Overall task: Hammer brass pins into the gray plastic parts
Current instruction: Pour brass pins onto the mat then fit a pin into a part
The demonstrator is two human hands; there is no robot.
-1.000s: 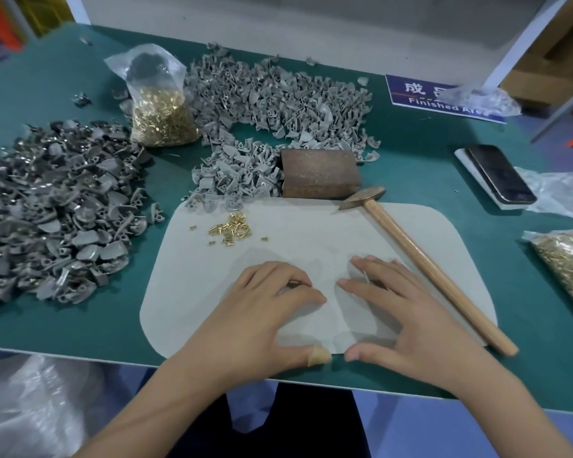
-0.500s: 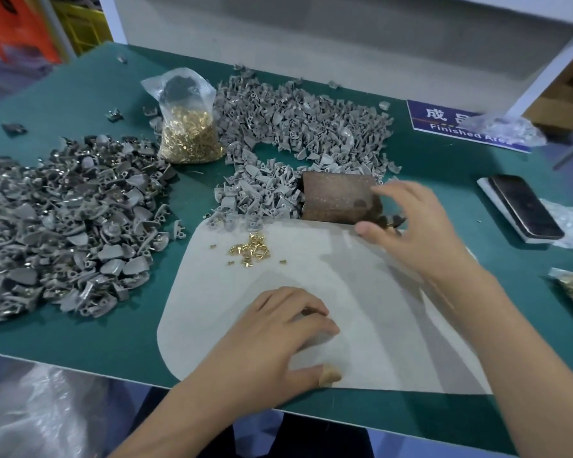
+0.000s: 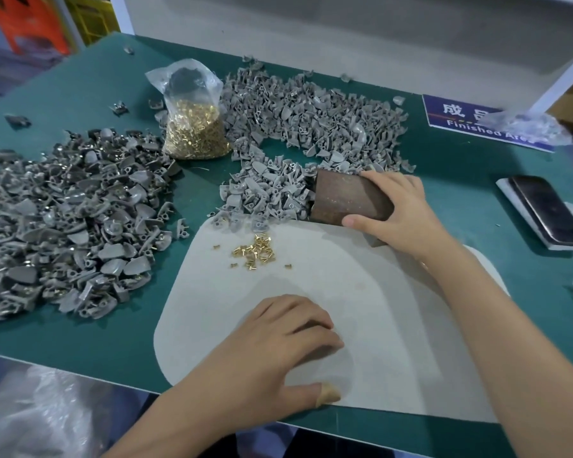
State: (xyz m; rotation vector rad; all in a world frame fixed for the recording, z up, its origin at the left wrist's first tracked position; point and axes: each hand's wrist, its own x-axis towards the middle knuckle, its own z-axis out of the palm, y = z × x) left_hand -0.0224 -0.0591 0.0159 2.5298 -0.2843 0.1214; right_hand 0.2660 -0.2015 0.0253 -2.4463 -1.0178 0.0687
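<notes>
While the right hand (image 3: 399, 209) is gripping the rusty block (image 3: 348, 201) at the far edge of the pale mat (image 3: 394, 342), fingers curled over its top and thumb along its near side, I am reading the job as partly done. The pile of gray parts (image 3: 63, 223) on my left is showing brass glints among the pieces — I am taking those as pinned, though I cannot confirm each one. The lighter heap of gray parts (image 3: 308, 123) behind and beside the block is showing no brass, so I am judging it as work left. A few loose brass pins (image 3: 253, 251) are lying on the mat, and a bag of pins (image 3: 194, 127) is standing between the two piles. The left hand (image 3: 275, 352) is resting on the mat, fingers loosely curled; whether they are pinching anything I cannot tell. No hammer is visible.

The bench is covered in green matting (image 3: 80, 332); a phone (image 3: 548, 213) is lying at the right, a blue "Finished Area" sign (image 3: 457, 119) is sitting at the back — partly under crumpled plastic — and a white wall is rising behind.
</notes>
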